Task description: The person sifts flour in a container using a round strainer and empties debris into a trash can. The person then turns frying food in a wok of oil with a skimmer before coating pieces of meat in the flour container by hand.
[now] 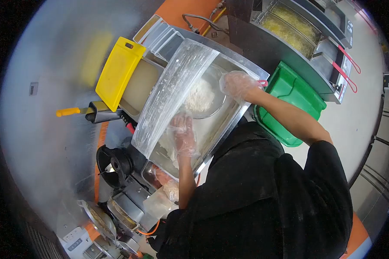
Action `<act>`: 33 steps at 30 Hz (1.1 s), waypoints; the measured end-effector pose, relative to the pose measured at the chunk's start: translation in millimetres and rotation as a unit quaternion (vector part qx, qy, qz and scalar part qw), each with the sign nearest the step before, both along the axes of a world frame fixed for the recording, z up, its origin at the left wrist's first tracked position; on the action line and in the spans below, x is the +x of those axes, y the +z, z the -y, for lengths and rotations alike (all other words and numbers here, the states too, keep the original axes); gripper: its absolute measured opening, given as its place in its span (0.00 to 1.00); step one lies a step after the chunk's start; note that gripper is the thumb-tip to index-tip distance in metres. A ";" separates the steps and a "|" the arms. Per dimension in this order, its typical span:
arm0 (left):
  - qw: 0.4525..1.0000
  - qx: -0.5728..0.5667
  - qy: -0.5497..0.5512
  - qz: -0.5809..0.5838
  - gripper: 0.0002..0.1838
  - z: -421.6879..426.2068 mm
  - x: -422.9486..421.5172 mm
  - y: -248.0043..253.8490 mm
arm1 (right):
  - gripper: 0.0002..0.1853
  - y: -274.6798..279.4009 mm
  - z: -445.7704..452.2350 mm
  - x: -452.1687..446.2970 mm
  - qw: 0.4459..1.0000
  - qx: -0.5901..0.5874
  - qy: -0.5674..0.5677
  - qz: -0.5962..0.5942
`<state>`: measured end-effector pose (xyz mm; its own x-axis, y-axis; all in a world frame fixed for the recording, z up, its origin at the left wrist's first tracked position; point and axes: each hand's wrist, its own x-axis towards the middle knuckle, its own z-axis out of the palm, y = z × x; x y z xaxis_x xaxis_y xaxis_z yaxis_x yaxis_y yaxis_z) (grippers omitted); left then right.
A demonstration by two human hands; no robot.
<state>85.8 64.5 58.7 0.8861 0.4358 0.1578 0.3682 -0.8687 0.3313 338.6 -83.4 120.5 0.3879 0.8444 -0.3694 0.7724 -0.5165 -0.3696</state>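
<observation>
My left hand (185,134), in a clear plastic glove, lies over white flour (166,144) in a large tub, with its fingers stretched toward a round sieve. The sieve (218,103) holds a heap of white flour (199,96). At the sieve's right side, my right hand (237,85), also gloved, is closed by the rim; a red handle end (262,83) shows just beyond it. Clear plastic film (177,82) covers the left part of the tub and partly hides the sieve.
A yellow board (120,73) leans over a pale container (140,86) at the left. Behind the tub's right end stands a green bin (289,103). A fryer with bubbling oil (289,32) and red-handled baskets (343,73) is at the upper right.
</observation>
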 end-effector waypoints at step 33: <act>0.932 0.041 -0.264 -0.246 0.17 7.9 124.4 6.2 | 0.16 -43.1 2.8 6.2 0.995 0.058 0.058 0.065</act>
<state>210.2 56.6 64.9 0.9475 -0.0769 -0.3103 -0.0280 -0.9869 0.1592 344.8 -86.1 77.4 0.3241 0.9200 -0.2205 0.8694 -0.3816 -0.3141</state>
